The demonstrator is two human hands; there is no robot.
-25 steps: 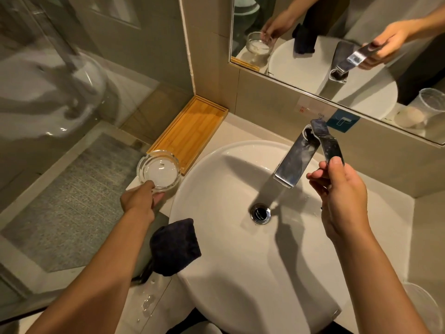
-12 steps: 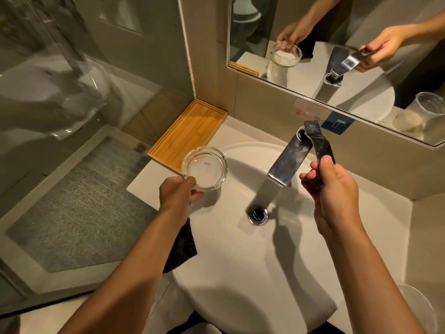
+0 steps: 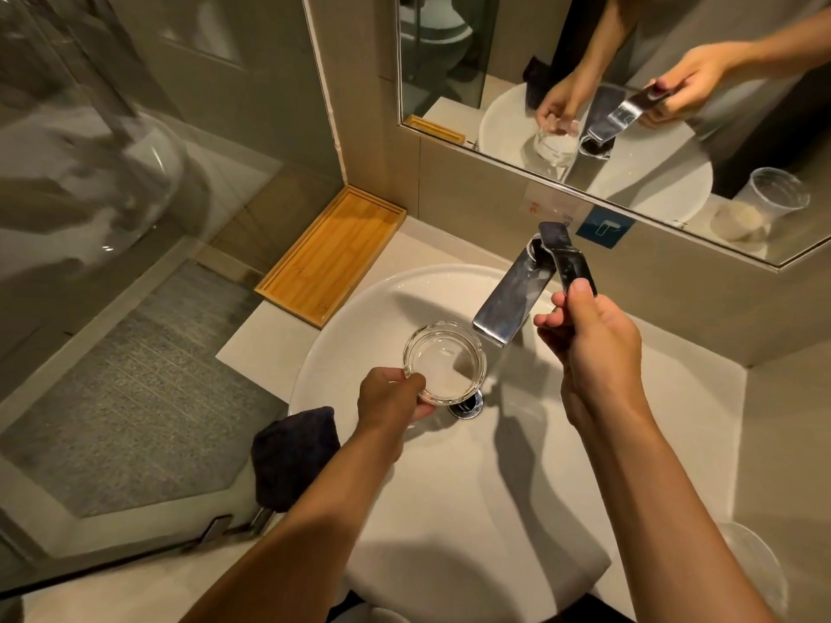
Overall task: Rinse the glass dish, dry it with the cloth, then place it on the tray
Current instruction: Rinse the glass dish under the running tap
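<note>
My left hand (image 3: 392, 396) grips the near rim of a round clear glass dish (image 3: 444, 362), holding it over the white basin (image 3: 341, 353) just left of the chrome spout (image 3: 510, 303) and above the drain (image 3: 467, 404). A thin stream of water seems to fall from the spout's tip, to the right of the dish. My right hand (image 3: 584, 339) is closed on the raised tap lever (image 3: 567, 258). A dark cloth (image 3: 294, 456) lies bunched on the counter at the basin's left edge. The bamboo tray (image 3: 330, 254) sits bare in the back left corner.
A mirror (image 3: 629, 83) above the tap reflects my hands and a clear plastic cup. Another clear cup (image 3: 751, 564) stands at the counter's right front. A glass shower panel (image 3: 112, 195) borders the counter on the left.
My left hand lifted the dish from the counter beside the tray and carried it right, over the basin to the spout. My right hand stayed on the lever.
</note>
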